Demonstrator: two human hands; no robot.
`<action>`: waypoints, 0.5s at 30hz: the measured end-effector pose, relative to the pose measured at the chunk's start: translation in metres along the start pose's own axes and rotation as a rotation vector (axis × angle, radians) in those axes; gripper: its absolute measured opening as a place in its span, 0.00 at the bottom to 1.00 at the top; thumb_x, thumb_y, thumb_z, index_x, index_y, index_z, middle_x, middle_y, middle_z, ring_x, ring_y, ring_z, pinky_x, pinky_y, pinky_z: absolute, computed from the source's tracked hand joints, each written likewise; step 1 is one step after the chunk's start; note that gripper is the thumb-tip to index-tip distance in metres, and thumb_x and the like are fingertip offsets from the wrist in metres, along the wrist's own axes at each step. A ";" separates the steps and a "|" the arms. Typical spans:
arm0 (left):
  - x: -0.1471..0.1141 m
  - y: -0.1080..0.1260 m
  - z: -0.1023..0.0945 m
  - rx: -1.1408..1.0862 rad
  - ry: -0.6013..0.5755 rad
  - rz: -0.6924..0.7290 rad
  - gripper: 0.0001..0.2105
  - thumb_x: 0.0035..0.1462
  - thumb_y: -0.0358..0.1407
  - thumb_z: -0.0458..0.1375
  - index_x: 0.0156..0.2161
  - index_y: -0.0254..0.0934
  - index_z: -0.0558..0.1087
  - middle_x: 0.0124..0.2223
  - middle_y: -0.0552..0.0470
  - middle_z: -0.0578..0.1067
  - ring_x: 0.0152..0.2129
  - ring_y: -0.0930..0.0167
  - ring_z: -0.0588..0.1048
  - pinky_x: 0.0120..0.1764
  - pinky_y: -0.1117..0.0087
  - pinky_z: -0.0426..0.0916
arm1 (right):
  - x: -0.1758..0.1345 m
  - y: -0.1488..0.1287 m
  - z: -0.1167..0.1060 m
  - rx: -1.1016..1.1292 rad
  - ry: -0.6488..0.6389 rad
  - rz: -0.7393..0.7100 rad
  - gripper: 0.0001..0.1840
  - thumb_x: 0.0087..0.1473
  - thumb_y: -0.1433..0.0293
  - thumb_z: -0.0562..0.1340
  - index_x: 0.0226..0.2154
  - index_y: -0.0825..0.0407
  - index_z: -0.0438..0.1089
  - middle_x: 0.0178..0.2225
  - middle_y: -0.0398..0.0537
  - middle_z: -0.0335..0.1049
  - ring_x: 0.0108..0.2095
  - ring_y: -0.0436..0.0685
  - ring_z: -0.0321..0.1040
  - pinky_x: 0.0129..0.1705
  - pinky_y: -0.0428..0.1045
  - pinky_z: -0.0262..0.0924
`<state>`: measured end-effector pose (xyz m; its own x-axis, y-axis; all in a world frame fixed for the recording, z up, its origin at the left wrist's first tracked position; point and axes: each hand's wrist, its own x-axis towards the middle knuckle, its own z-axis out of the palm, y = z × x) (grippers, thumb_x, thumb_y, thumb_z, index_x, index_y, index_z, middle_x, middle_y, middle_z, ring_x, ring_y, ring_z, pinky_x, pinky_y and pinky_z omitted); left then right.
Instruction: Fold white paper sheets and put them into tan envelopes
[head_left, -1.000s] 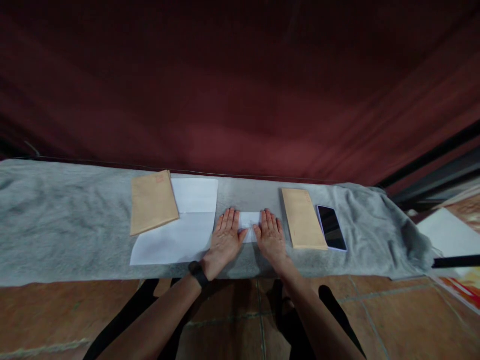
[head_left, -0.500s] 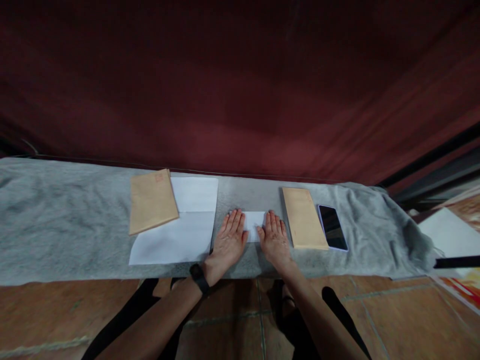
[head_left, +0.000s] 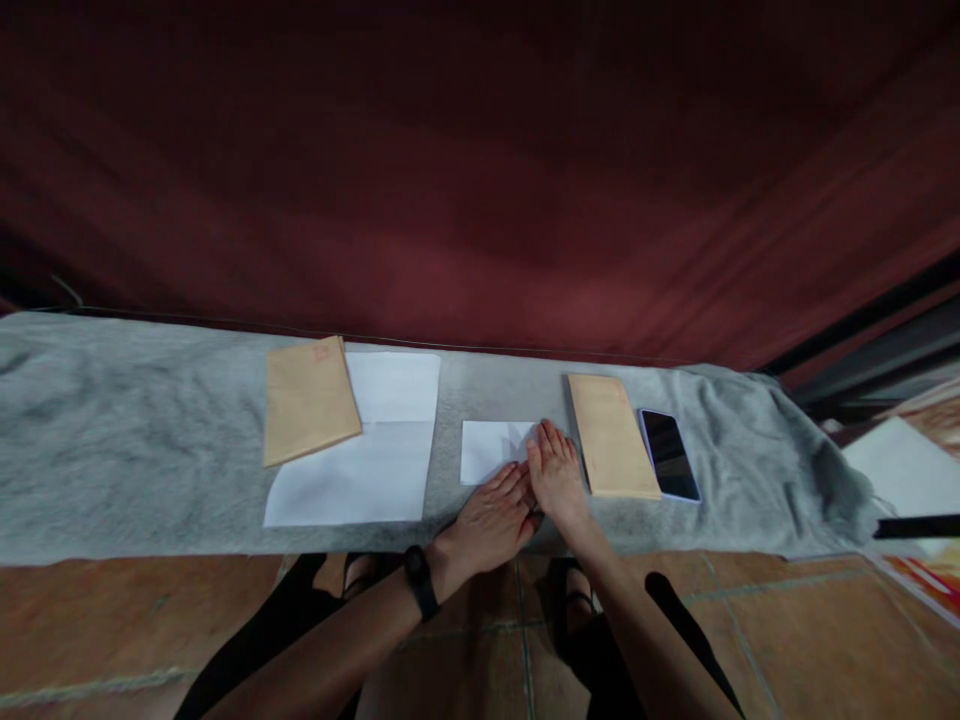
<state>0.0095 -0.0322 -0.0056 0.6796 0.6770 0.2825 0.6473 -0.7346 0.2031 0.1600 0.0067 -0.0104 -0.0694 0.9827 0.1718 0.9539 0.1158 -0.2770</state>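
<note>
A folded white sheet of paper (head_left: 487, 448) lies flat on the grey cloth in front of me, its left part uncovered. My left hand (head_left: 499, 515) rests over its lower right edge, fingers stretched out and pointing up to the right. Flat on the paper's right end lies my right hand (head_left: 556, 470), fingers extended, its thumb side touching the fingertips of the left. Neither hand grips anything. Just right of my right hand is a brown paper envelope (head_left: 615, 440).
The grey cloth (head_left: 150, 430) covers a long narrow surface. At left, brown envelopes (head_left: 309, 400) overlap a creased white sheet (head_left: 375, 475). A phone (head_left: 670, 455) lies beside the right envelope. A dark red curtain-like surface (head_left: 480, 250) rises behind; tiled floor (head_left: 787, 630) shows below.
My left hand has slid right and nearer to me, from the paper's left end to beside my right hand, uncovering that end. My right hand stays at the right end.
</note>
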 end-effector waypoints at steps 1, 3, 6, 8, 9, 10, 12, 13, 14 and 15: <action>0.002 0.002 0.001 -0.023 -0.001 0.012 0.23 0.67 0.42 0.51 0.62 0.31 0.66 0.64 0.40 0.69 0.64 0.64 0.63 0.68 0.59 0.49 | 0.000 -0.001 0.000 0.000 0.000 0.005 0.33 0.71 0.61 0.39 0.64 0.66 0.60 0.67 0.66 0.54 0.69 0.65 0.48 0.67 0.62 0.45; 0.006 0.005 0.002 -0.066 -0.005 0.035 0.23 0.67 0.41 0.52 0.62 0.33 0.66 0.64 0.42 0.69 0.65 0.65 0.62 0.68 0.59 0.49 | 0.002 -0.003 0.000 0.003 -0.001 0.016 0.33 0.71 0.60 0.39 0.63 0.66 0.60 0.67 0.66 0.55 0.69 0.64 0.48 0.67 0.62 0.46; 0.013 0.008 0.002 -0.123 -0.002 0.035 0.22 0.68 0.40 0.50 0.63 0.34 0.64 0.66 0.44 0.67 0.66 0.66 0.60 0.69 0.59 0.48 | 0.005 -0.005 -0.001 0.015 0.004 0.042 0.34 0.71 0.59 0.38 0.63 0.65 0.60 0.66 0.66 0.56 0.69 0.64 0.49 0.67 0.62 0.46; 0.016 0.009 0.000 -0.158 -0.003 0.027 0.22 0.69 0.39 0.49 0.64 0.34 0.64 0.67 0.44 0.65 0.66 0.67 0.60 0.69 0.59 0.48 | 0.006 -0.006 -0.001 0.025 0.010 0.053 0.35 0.71 0.58 0.37 0.64 0.65 0.60 0.66 0.66 0.57 0.68 0.63 0.50 0.67 0.61 0.47; 0.018 0.009 -0.001 -0.174 -0.007 0.027 0.22 0.69 0.38 0.48 0.64 0.34 0.63 0.67 0.44 0.65 0.65 0.68 0.61 0.69 0.59 0.49 | 0.007 -0.006 -0.002 0.030 0.012 0.057 0.35 0.71 0.58 0.37 0.64 0.65 0.59 0.66 0.66 0.58 0.68 0.63 0.50 0.66 0.61 0.47; 0.019 0.009 -0.002 -0.184 -0.013 0.028 0.22 0.69 0.38 0.47 0.64 0.34 0.63 0.67 0.44 0.65 0.65 0.68 0.61 0.68 0.59 0.50 | 0.007 -0.005 -0.002 0.033 0.012 0.056 0.35 0.71 0.59 0.37 0.64 0.65 0.59 0.66 0.65 0.58 0.68 0.63 0.51 0.66 0.61 0.47; 0.019 0.007 -0.002 -0.187 -0.025 0.024 0.22 0.69 0.37 0.46 0.65 0.35 0.62 0.66 0.44 0.66 0.65 0.68 0.62 0.68 0.59 0.52 | 0.008 -0.004 -0.002 0.038 0.015 0.050 0.34 0.71 0.59 0.37 0.63 0.64 0.60 0.65 0.65 0.58 0.68 0.63 0.51 0.66 0.61 0.48; 0.019 0.006 -0.002 -0.178 -0.030 0.013 0.22 0.70 0.37 0.46 0.66 0.34 0.61 0.67 0.44 0.66 0.65 0.68 0.61 0.68 0.59 0.52 | 0.008 -0.004 -0.002 0.039 0.016 0.044 0.34 0.71 0.59 0.38 0.63 0.64 0.60 0.65 0.65 0.58 0.68 0.63 0.51 0.66 0.62 0.48; 0.019 0.004 -0.002 -0.163 -0.035 -0.001 0.23 0.70 0.37 0.45 0.66 0.34 0.61 0.67 0.43 0.65 0.66 0.68 0.60 0.68 0.59 0.52 | 0.007 -0.003 -0.002 0.038 0.017 0.040 0.34 0.71 0.59 0.38 0.63 0.64 0.61 0.65 0.66 0.58 0.68 0.64 0.51 0.66 0.62 0.48; 0.019 0.003 -0.001 -0.142 -0.041 -0.017 0.23 0.70 0.37 0.44 0.67 0.33 0.59 0.68 0.43 0.63 0.66 0.68 0.59 0.68 0.59 0.51 | 0.007 -0.003 -0.002 0.037 0.018 0.038 0.34 0.71 0.60 0.39 0.63 0.65 0.61 0.65 0.66 0.58 0.68 0.64 0.51 0.66 0.62 0.49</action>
<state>0.0237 -0.0217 0.0015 0.6841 0.6888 0.2398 0.6056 -0.7197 0.3395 0.1573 0.0131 -0.0064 -0.0275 0.9838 0.1770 0.9442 0.0837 -0.3185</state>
